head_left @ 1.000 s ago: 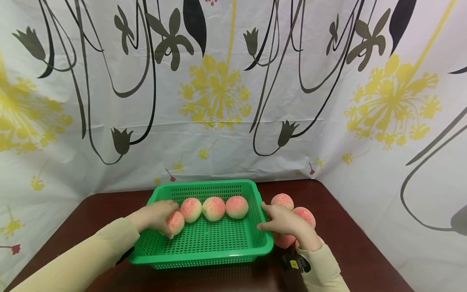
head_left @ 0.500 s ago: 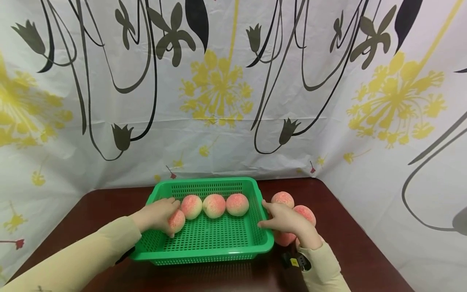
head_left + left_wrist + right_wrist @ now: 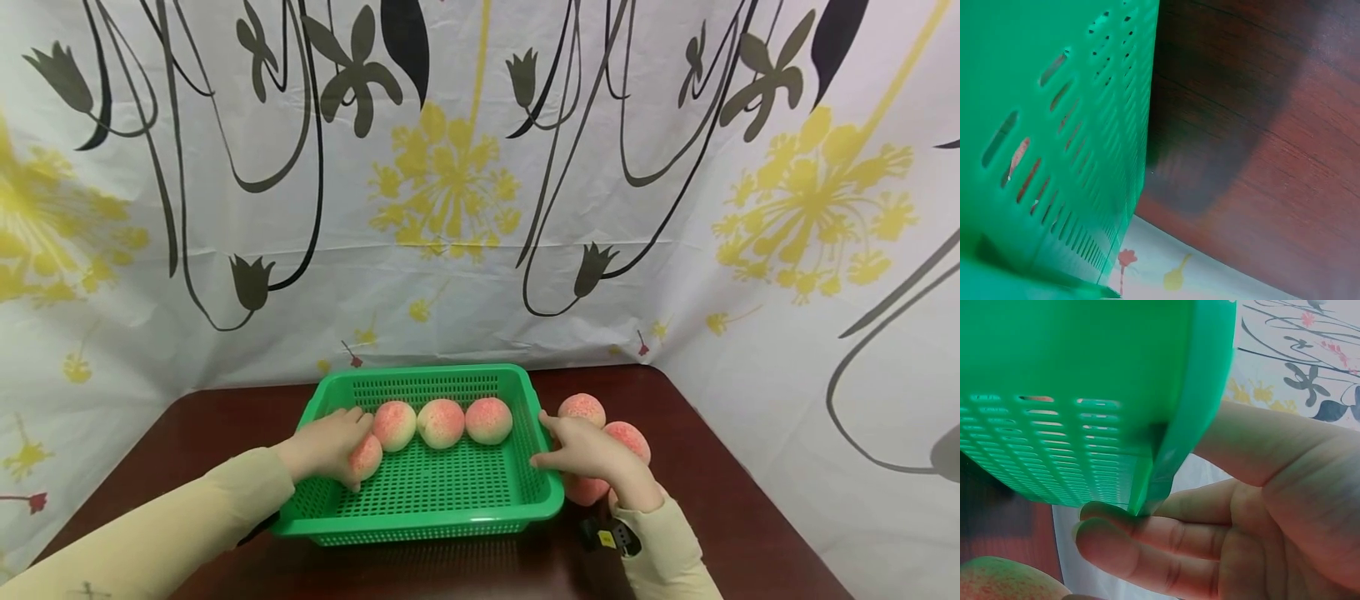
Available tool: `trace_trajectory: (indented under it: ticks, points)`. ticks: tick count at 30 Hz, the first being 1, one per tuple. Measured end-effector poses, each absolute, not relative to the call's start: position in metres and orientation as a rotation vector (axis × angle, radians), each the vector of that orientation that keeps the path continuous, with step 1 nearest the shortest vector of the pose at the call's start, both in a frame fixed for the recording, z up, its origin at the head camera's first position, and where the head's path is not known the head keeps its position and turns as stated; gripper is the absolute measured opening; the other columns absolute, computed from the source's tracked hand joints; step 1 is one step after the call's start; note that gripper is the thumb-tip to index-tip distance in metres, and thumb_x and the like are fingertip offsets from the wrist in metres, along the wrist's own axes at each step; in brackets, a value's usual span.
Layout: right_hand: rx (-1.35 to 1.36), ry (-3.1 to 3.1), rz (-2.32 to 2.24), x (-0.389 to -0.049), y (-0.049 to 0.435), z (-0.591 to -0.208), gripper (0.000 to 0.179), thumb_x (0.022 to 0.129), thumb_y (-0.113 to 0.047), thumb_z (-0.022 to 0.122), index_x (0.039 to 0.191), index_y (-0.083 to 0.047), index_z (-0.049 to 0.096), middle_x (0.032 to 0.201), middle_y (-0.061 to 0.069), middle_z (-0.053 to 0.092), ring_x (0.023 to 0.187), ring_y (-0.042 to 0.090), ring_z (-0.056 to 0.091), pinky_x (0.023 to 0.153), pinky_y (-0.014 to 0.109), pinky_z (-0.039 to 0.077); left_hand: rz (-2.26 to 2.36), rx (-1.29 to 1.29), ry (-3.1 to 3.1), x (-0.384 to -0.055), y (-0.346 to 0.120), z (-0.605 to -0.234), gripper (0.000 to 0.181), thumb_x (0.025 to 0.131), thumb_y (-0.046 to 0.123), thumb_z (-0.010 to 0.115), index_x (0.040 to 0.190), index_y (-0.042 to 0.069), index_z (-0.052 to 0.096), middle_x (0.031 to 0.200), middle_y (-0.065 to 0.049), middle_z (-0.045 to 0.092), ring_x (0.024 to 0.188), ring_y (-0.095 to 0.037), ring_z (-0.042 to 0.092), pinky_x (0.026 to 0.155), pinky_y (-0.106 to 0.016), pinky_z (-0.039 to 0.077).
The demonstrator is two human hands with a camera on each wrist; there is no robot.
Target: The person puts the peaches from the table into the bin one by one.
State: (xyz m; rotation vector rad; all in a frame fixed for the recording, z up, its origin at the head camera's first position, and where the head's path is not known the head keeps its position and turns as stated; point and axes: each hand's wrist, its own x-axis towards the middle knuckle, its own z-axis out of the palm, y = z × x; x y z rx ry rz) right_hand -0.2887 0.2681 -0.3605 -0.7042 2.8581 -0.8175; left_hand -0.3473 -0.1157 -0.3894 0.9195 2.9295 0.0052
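Observation:
A green plastic basket (image 3: 420,525) with slotted walls sits on the table. Inside its left end, my left hand (image 3: 327,446) grips a peach (image 3: 366,457), its fingers over the fruit and hiding part of it. Three more peaches, a left one (image 3: 394,426), a middle one (image 3: 441,423) and a right one (image 3: 488,421), line up beside it toward the back wall. At the basket's right rim my right hand (image 3: 588,457) holds on, with fingers (image 3: 1147,550) below the rim outside, as the right wrist view shows. The left wrist view has only the basket's outer wall (image 3: 1085,144).
Right of the basket, around my right hand, lie several peaches, among them a far one (image 3: 581,408) and another (image 3: 628,442). A dark red wooden table (image 3: 720,500) carries everything. Behind it hangs a white patterned curtain (image 3: 465,325).
The head view has shifted slightly. My left hand has edged a little to the right with the peach under it; my right hand stays on the rim.

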Motion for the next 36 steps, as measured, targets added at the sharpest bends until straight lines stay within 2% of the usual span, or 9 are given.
trace_trajectory:
  ticks: [8,18,25,31,36]
  points:
    - [-0.707,2.859,-0.815,-0.289,0.269,-0.360,0.078,0.086,-0.026,0.074,0.141,0.015,0.036,0.055,-0.005,0.044,0.047,0.007,0.037,0.050,0.023,0.034,-0.032,0.934,2.986,-0.343,-0.114,-0.398,0.095,0.060,0.039,0.093,0.131,-0.004,0.048,0.126,-0.023,0.050,0.112,-0.041,0.049,0.091,-0.051,0.045]
    - [-0.700,2.840,-0.854,-0.288,0.269,-0.362,0.079,0.087,-0.025,0.073,0.142,0.016,0.034,0.054,-0.004,0.045,0.046,0.008,0.038,0.048,0.023,0.033,0.017,0.918,2.951,-0.341,-0.117,-0.390,0.085,0.061,0.040,0.092,0.128,0.002,0.055,0.124,-0.019,0.052,0.112,-0.040,0.051,0.091,-0.052,0.045]
    - [-0.699,2.831,-0.862,-0.289,0.267,-0.360,0.079,0.087,-0.024,0.073,0.142,0.015,0.034,0.053,-0.004,0.044,0.046,0.008,0.037,0.047,0.022,0.031,0.116,0.909,2.928,-0.338,-0.121,-0.383,0.084,0.062,0.035,0.092,0.130,0.001,0.055,0.118,-0.016,0.054,0.108,-0.039,0.052,0.091,-0.053,0.044]
    - [-0.684,2.829,-0.849,-0.290,0.268,-0.360,0.079,0.087,-0.026,0.073,0.143,0.015,0.034,0.053,-0.006,0.041,0.045,0.007,0.035,0.047,0.022,0.031,0.238,0.887,2.875,-0.338,-0.126,-0.365,0.075,0.070,0.034,0.088,0.131,0.004,0.057,0.117,-0.013,0.055,0.103,-0.034,0.055,0.081,-0.050,0.049]
    - [-0.689,2.834,-0.851,-0.289,0.269,-0.361,0.078,0.087,-0.026,0.073,0.141,0.016,0.035,0.052,-0.006,0.039,0.045,0.007,0.032,0.046,0.022,0.028,0.404,0.851,2.847,-0.341,-0.137,-0.339,0.068,0.079,0.039,0.080,0.134,0.007,0.057,0.133,-0.019,0.051,0.119,-0.038,0.051,0.089,-0.053,0.047]
